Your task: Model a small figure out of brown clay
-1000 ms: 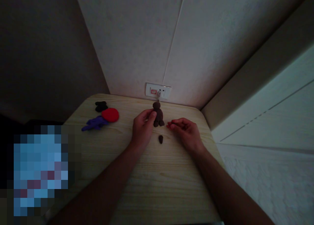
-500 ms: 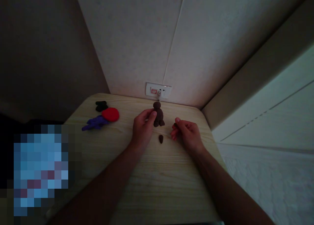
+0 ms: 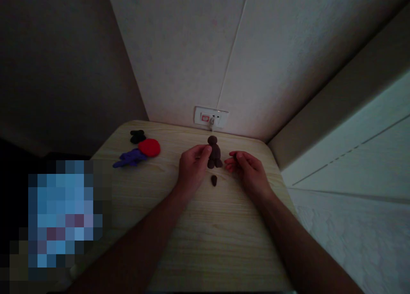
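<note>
A brown clay figure (image 3: 215, 154) with a round head, a body and two short feet stands upright at the middle of the table. My left hand (image 3: 194, 166) grips it from the left, between thumb and fingers. Just to its right, apart from the figure, my right hand (image 3: 251, 170) pinches a small dark brown clay piece (image 3: 236, 156), mostly covered by the thumb and fingers. Another small brown clay lump (image 3: 214, 180) lies on the wooden table (image 3: 192, 234) in front of the figure.
Red clay (image 3: 149, 147), purple clay (image 3: 131, 157) and black clay (image 3: 137, 136) lie together at the table's back left. A wall socket (image 3: 211, 116) with something plugged in sits behind the figure. A pale panel (image 3: 352, 131) borders the right side.
The view has shifted slightly. My right hand has moved up a little and turned, with the small piece still in its fingertips. My left hand keeps its hold on the figure.
</note>
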A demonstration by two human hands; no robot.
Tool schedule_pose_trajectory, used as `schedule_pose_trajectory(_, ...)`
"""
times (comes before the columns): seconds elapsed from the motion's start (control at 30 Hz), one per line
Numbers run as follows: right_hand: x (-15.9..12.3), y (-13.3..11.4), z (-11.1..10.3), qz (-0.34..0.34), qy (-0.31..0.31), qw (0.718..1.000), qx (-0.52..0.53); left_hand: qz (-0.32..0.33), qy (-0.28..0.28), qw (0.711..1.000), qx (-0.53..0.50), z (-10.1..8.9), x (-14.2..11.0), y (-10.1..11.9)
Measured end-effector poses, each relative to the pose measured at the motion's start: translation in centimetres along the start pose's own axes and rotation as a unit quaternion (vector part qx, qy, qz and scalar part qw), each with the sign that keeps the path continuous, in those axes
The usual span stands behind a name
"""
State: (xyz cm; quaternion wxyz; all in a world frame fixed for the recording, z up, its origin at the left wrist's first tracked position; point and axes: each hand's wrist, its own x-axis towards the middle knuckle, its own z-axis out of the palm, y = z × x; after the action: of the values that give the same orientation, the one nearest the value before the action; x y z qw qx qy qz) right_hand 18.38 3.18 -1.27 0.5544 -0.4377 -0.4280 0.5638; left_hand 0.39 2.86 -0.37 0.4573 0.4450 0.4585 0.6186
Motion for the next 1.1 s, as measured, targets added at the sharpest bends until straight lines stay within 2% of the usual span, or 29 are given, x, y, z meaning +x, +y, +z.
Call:
schedule_pose_trajectory(0.2,-0.1,-1.0,-0.1,-0.019,0.052,0.998,-0.011,-0.044,-0.014,0.999,0.013,0.2,-0.2,-0.7)
schedule_pose_trajectory(0.3,-0.1,-1.0,-0.3,-0.005,0.053,0.998,-0.02,-0.047,-0.015,0.998,0.048,0.1,-0.3,-1.0)
schedule_pose_trajectory(0.5,0.2,-0.2,-0.7,-0.015,0.055,0.995,-0.087,-0.008,0.007,0.981,0.195,-0.5,-0.4,-0.3)
schedule_pose_trajectory(0.73,0.1,-0.5,-0.4,-0.002,0.046,0.997,-0.056,0.048,0.014,0.916,0.398,-0.9,-0.4,0.2)
schedule_pose_trajectory(0.93,-0.1,-0.4,-0.5,-0.021,0.026,0.995,-0.089,0.099,0.027,0.908,0.406,-1.3,-0.2,-0.6)
schedule_pose_trajectory(1.1,-0.1,-0.6,-0.1,0.006,0.025,0.998,-0.058,0.112,0.034,0.901,0.417,-1.7,0.1,-1.0)
